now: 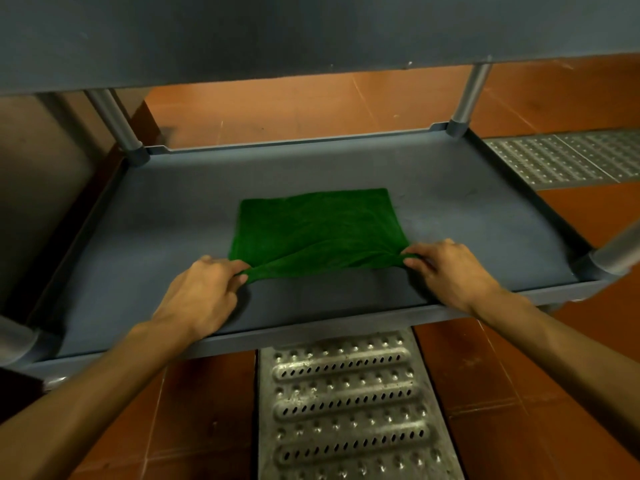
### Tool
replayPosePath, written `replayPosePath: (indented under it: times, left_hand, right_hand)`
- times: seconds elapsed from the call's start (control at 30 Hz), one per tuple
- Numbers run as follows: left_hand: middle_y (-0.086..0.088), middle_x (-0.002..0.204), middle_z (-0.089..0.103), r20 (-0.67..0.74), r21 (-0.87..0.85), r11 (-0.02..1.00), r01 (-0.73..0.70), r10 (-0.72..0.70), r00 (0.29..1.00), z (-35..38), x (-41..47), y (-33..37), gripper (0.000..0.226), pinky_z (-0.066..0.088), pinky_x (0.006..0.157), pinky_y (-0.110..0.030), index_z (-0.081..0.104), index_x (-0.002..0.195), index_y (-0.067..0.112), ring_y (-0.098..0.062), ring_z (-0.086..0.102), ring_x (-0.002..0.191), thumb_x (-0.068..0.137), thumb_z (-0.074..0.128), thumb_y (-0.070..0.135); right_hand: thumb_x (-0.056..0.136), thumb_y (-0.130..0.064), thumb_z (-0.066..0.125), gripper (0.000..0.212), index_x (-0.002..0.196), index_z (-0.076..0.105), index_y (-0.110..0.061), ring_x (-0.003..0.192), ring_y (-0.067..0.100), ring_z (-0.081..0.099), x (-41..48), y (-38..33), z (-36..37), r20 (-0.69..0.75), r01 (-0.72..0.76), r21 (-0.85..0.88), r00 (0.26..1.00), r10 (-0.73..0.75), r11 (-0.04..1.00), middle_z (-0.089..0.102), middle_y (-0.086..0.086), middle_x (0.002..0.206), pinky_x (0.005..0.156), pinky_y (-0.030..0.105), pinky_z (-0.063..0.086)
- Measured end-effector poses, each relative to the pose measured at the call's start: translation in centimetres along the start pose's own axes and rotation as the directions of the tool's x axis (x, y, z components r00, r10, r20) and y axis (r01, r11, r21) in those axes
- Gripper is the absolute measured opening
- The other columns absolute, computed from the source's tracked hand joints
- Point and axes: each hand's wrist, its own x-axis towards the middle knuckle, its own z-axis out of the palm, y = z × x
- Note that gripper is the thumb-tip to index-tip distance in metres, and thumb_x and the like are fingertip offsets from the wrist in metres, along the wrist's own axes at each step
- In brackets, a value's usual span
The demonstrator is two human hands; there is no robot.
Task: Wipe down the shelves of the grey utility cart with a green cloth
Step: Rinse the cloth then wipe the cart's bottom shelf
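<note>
My left forearm (86,393) and right forearm (561,344) are coming in from the bottom corners, crossing above a perforated metal floor grate (346,403) that is sitting in the orange-brown tiled floor (512,368). Both are reaching over the front rim of the grey utility cart (311,332) onto its lower shelf (467,209). The green cloth (318,230) is lying near the middle of that shelf, mostly spread flat, far edge down on the surface, near edge bunching up into folds between my hands. My left hand (204,292) is pinching the near left corner of the cloth, fingers curling round the fabric, knuckles up. My right hand (450,271) is pinching the near right corner the same way, fingertips closing on the edge. Both corners are lifting slightly off the shelf. The upper shelf (277,32) is filling the top of the view, dark grey, sitting on round grey posts (114,123) at the corners. A second grate (561,157) is showing on the floor beyond the cart's right side. Faint smudges are showing on the shelf surface right of the cloth.
</note>
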Motion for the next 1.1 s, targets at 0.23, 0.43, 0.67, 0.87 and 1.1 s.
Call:
replayPosePath:
  times: [0.23,0.43,0.67,0.87,1.1]
  left_hand:
    - [-0.001,0.108,0.066,-0.005,-0.046,0.996,-0.082,0.081,0.997,0.1,-2.1,-0.3,0.029,0.047,0.083,-0.038,0.064,0.125,0.021,-0.024,0.056,0.099,0.1,0.049,0.021]
    - [0.001,0.097,0.064,0.01,-0.155,0.985,-0.073,0.076,0.997,-0.2,-2.5,-0.9,0.023,0.047,0.082,-0.037,0.067,0.117,0.02,-0.024,0.061,0.095,0.099,0.052,0.017]
    - [0.011,0.085,0.053,0.018,-0.206,0.971,-0.118,0.124,0.992,-1.0,-4.3,-1.0,0.015,0.04,0.073,-0.03,0.055,0.094,0.034,-0.008,0.055,0.081,0.102,0.042,0.03]
    - [0.01,0.108,0.059,-0.027,-0.349,0.923,-0.164,0.165,0.986,-2.4,-5.9,-0.4,0.036,0.04,0.091,-0.021,0.066,0.102,0.016,-0.002,0.057,0.103,0.099,0.035,0.034]
    - [0.014,0.101,0.073,0.087,-0.568,0.823,0.0,0.061,0.994,-2.2,-7.6,-0.8,0.03,0.044,0.078,-0.006,0.07,0.099,0.038,-0.003,0.066,0.089,0.088,0.042,0.041]
  right_hand:
    - [0.098,-0.03,0.054,0.028,0.121,0.067,-0.021,0.103,0.034,0.063,-1.7,-0.6,-0.6,0.004,0.025,-0.003,1.0,-0.025,1.0,0.071,0.017,0.105,0.088,0.039,0.048]
    - [0.099,-0.026,0.053,0.024,0.119,0.068,-0.024,0.103,0.032,0.065,-1.9,-1.4,-2.4,0.123,0.005,0.014,0.992,-0.007,1.0,0.073,0.012,0.105,0.083,0.038,0.049]
    - [0.101,-0.029,0.048,0.018,0.105,0.065,-0.028,0.085,0.021,0.064,-3.7,-1.9,-3.2,0.171,-0.037,0.129,0.985,0.015,0.991,0.07,0.004,0.09,0.074,0.037,0.052]
    - [0.102,-0.032,0.046,0.019,0.09,0.062,-0.029,0.072,0.005,0.06,-5.1,-1.9,-4.6,0.173,-0.013,0.15,0.985,-0.014,0.989,0.067,-0.004,0.079,0.059,0.021,0.044]
    - [0.1,-0.029,0.049,0.023,0.08,0.06,-0.03,0.071,-0.003,0.06,-7.4,-2.5,-6.0,0.199,-0.007,0.245,0.979,-0.043,0.97,0.066,-0.015,0.072,0.059,0.012,0.044]
